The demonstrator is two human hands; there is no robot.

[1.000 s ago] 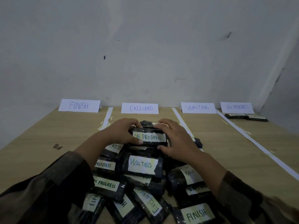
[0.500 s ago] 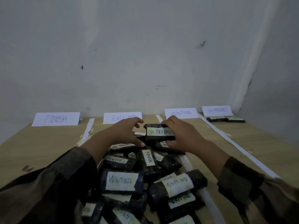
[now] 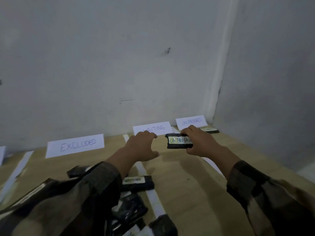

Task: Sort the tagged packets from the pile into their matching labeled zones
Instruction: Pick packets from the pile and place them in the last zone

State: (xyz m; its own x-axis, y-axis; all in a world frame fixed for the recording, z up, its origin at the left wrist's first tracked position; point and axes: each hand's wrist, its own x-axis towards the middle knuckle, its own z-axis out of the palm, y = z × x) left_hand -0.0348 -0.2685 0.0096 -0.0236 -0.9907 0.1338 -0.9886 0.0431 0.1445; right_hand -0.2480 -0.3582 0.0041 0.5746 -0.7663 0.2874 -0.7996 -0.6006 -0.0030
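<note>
My right hand (image 3: 199, 142) grips a black packet tagged ON PROGRESS (image 3: 177, 141) by its right end, held above the table in front of the WAITING sign (image 3: 153, 127). Just behind my right hand stands the ON PROGRESS sign (image 3: 191, 121), with a black packet (image 3: 209, 129) lying in that zone. My left hand (image 3: 142, 147) hovers open to the left of the held packet, apart from it, fingers curled. The pile of black tagged packets (image 3: 134, 201) lies near me at the bottom, partly hidden by my left sleeve; one reads WAITING (image 3: 136, 182).
An EXCLUDED sign (image 3: 75, 145) leans on the back wall at the left. White tape strips (image 3: 154, 200) divide the wooden table (image 3: 196, 193) into zones. Walls meet in a corner at the back right, close behind the ON PROGRESS zone.
My left hand has let go of the ON PROGRESS packet. My right hand has carried it up and to the right, away from the pile toward the far right zones. My view has turned right.
</note>
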